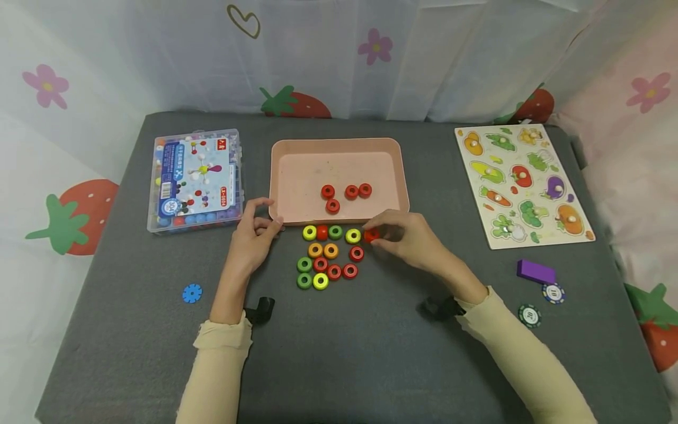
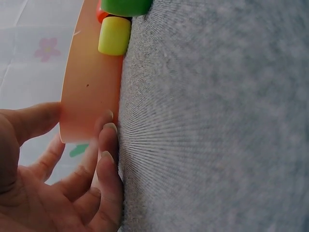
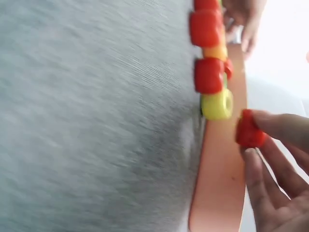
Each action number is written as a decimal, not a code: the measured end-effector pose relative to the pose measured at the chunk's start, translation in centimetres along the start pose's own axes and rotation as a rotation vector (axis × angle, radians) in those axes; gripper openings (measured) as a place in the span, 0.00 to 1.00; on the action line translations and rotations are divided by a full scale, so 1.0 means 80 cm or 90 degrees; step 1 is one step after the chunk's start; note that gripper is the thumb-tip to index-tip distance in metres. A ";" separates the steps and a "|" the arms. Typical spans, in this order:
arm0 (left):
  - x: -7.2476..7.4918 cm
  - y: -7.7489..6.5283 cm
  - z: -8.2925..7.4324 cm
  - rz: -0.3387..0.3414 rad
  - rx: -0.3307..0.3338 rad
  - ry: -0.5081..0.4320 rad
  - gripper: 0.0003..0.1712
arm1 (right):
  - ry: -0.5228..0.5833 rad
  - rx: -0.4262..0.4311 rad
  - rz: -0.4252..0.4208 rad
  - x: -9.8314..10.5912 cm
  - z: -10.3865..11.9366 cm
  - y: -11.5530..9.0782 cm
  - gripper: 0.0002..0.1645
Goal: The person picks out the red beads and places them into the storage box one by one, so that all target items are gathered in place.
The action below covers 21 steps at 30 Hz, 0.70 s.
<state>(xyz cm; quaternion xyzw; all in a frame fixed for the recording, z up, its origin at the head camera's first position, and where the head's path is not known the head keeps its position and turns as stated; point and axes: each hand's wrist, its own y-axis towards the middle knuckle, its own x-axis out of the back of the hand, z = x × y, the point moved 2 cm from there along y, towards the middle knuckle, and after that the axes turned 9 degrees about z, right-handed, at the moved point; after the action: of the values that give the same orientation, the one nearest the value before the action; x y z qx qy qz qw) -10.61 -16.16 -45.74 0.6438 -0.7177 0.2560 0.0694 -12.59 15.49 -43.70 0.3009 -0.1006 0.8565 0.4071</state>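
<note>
My left hand [image 1: 254, 235] grips the front left corner of a pink tray [image 1: 339, 147], thumb and fingers around its rim, as the left wrist view also shows. Between thumb and fingers my right hand [image 1: 405, 235] pinches a red ring bead [image 3: 250, 129], held up near the tray's front wall. Several red beads [image 1: 332, 206] lie inside the tray. On the table in front of it sits a cluster of ring beads: yellow [image 1: 352, 236], green [image 1: 304, 264], orange [image 1: 331, 251] and red [image 1: 350, 271]. The nearest yellow bead [image 3: 216, 105] stands beside the held one.
A clear box of coloured balls [image 1: 196, 176] lies at the back left, a blue notched disc [image 1: 192, 293] below it. At right are a vegetable peg puzzle board [image 1: 524, 188], a purple block [image 1: 536, 271] and two poker chips, one green [image 1: 529, 315] and one blue [image 1: 553, 293].
</note>
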 end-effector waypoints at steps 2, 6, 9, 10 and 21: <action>0.000 0.000 -0.001 -0.003 0.005 0.007 0.25 | 0.018 0.002 -0.045 0.007 -0.001 0.006 0.17; 0.000 0.000 -0.002 -0.001 0.020 0.016 0.25 | 0.028 -0.024 -0.125 0.018 -0.005 0.022 0.15; 0.000 0.002 -0.002 0.009 0.034 0.007 0.25 | 0.020 -0.050 -0.149 0.020 -0.009 0.035 0.13; 0.000 0.002 -0.002 0.012 0.036 0.004 0.25 | 0.016 -0.057 -0.149 0.020 -0.010 0.040 0.13; 0.003 0.002 -0.007 0.036 0.060 -0.030 0.23 | -0.023 -0.123 -0.098 0.004 -0.019 0.072 0.12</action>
<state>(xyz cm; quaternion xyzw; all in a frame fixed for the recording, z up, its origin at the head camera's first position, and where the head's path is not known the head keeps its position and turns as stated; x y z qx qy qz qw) -10.91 -16.14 -45.18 0.6319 -0.7241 0.2760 0.0146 -17.80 12.59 -44.32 0.2824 -0.1668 0.8036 0.4967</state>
